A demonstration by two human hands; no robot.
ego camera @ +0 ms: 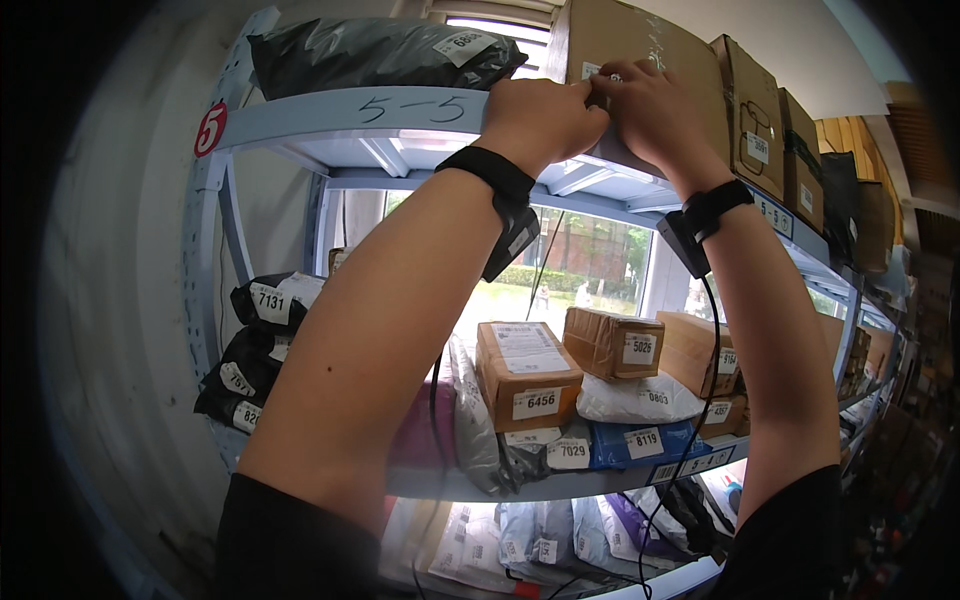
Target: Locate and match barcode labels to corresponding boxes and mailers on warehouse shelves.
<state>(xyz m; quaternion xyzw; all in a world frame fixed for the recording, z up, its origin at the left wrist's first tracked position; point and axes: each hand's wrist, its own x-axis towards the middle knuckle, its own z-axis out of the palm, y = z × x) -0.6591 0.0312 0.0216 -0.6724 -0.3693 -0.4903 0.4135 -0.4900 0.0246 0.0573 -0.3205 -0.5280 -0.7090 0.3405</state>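
Note:
Both hands are raised to the top shelf, meeting at the lower front of a large cardboard box point(637, 37). My left hand point(546, 120) is curled, its thumb and forefinger close to the right fingertips. My right hand point(646, 109) reaches over the box's white label point(591, 70) with bent fingers and partly covers it. Whether either hand grips something small between the fingertips is hidden. Just left of my left hand, a black plastic parcel point(360, 56) with a white label lies on the blue-grey shelf beam point(300, 114). Each wrist wears a black strap with a small device.
More cardboard boxes point(756, 112) line the top shelf to the right. Below, the middle shelf holds a brown box point(525, 412), a smaller box point(592, 345), a white bag point(630, 397) and black parcels point(255, 341). Bagged parcels point(480, 540) fill the lower shelf. Black cables point(712, 330) hang from the wrists.

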